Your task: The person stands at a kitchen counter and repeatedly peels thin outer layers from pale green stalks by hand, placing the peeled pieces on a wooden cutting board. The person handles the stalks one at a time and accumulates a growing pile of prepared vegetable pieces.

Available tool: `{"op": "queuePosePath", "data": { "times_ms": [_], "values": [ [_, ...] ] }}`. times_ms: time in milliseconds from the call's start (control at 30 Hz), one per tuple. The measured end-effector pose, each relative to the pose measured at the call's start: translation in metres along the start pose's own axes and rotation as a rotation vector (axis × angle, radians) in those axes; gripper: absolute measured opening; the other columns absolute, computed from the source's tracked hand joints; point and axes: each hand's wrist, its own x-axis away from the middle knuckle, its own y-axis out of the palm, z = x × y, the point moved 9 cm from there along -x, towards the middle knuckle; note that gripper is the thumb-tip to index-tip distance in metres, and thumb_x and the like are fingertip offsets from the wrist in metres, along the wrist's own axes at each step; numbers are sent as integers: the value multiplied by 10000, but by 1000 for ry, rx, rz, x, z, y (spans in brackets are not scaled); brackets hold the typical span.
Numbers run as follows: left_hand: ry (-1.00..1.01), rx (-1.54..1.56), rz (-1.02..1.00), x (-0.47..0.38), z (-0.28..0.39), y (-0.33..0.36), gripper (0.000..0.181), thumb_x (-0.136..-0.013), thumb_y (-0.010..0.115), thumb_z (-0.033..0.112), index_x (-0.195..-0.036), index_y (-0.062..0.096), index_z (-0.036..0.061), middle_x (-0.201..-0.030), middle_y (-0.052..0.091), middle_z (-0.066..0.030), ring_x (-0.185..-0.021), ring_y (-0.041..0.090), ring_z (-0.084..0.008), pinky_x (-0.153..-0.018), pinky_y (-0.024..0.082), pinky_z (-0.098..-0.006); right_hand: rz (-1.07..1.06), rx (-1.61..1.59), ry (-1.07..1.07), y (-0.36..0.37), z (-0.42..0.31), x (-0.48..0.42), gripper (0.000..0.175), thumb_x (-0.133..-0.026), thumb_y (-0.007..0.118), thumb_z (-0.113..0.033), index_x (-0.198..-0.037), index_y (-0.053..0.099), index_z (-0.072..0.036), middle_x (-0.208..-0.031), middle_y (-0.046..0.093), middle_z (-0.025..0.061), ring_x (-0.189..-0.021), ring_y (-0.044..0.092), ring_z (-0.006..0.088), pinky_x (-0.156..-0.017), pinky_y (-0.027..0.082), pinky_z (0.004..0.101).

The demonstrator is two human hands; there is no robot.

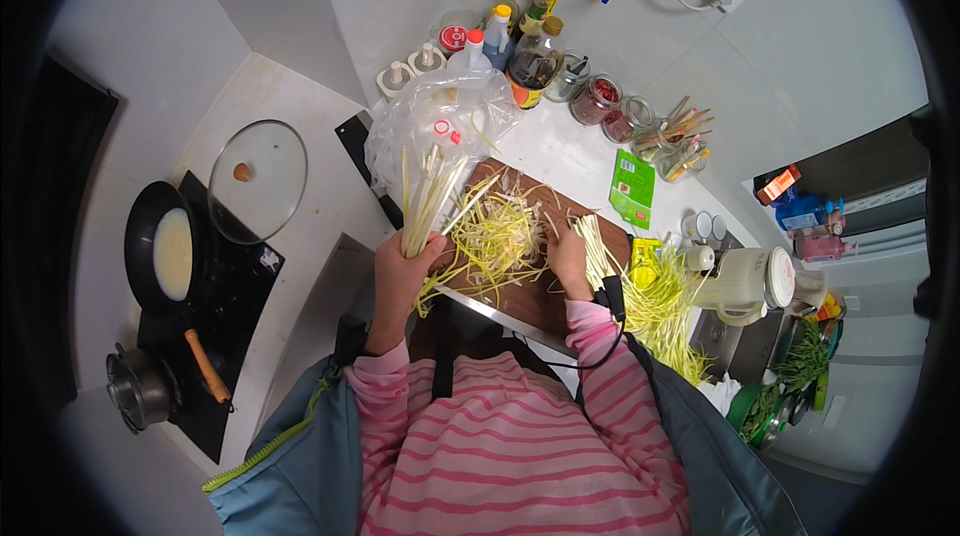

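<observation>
My left hand (pixel 399 277) is closed around a bunch of yellow chives (pixel 429 210), pale stalk ends pointing up and away from me, yellow leaves hanging below the fist. My right hand (pixel 570 262) is over the right part of a brown wooden cutting board (pixel 536 300), fingers bent near a thin pale strand. Whether it grips that strand is unclear. Between my hands lies a tangled heap of loose chive strands and peelings (pixel 499 236). A larger bundle of yellow chives (pixel 660 303) lies right of my right hand, its white ends on the board.
A clear plastic bag (pixel 442 112) is beyond the board, near sauce bottles (pixel 536 60) and glass jars (pixel 596 97). A green packet (pixel 632 187) lies right of them. At left are a wok (pixel 139 251) with pale liquid, a glass lid (pixel 259 198) and a pot (pixel 142 390).
</observation>
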Motion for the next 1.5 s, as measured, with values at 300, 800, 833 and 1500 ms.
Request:
{"op": "queuePosePath", "data": {
  "times_ms": [300, 800, 833, 1500],
  "values": [
    [-93, 193, -156, 0, -2, 22, 163, -879, 686, 84, -971, 691, -51, -714, 616, -33, -540, 478, -60, -493, 358, -234, 117, -496, 50, -43, -4, 0, 275, -702, 745, -3, -971, 700, -40, -752, 646, 52, -627, 592, 166, -602, 477, 292],
    [-267, 386, -469, 12, -4, 81, 158, -878, 697, 112, -965, 670, -18, -780, 638, -34, -544, 498, -71, -492, 358, -229, -301, -1043, 186, -79, -112, 19, 251, -932, 683, -219, -1063, 720, -8, -781, 639, -44, -671, 478, 10, -603, 387, 200],
    [-279, 371, -487, 14, -4, 84, 163, -877, 702, 115, -968, 669, -16, -785, 640, -36, -545, 499, -72, -491, 357, -230, -325, -1084, 159, -83, -120, 21, 248, -927, 690, -210, -1065, 719, -6, -781, 640, -45, -671, 480, 9, -601, 387, 199],
    [-190, 365, -609, 22, 3, 104, 206, -859, 724, 81, -1029, 650, -9, -848, 625, -21, -660, 553, -80, -581, 427, -227, -647, -1231, 108, -63, -144, 42, 73, -872, 687, -1, -936, 687, 35, -826, 704, 85, -713, 690, 161, -688, 520, 258]
  ]
}}
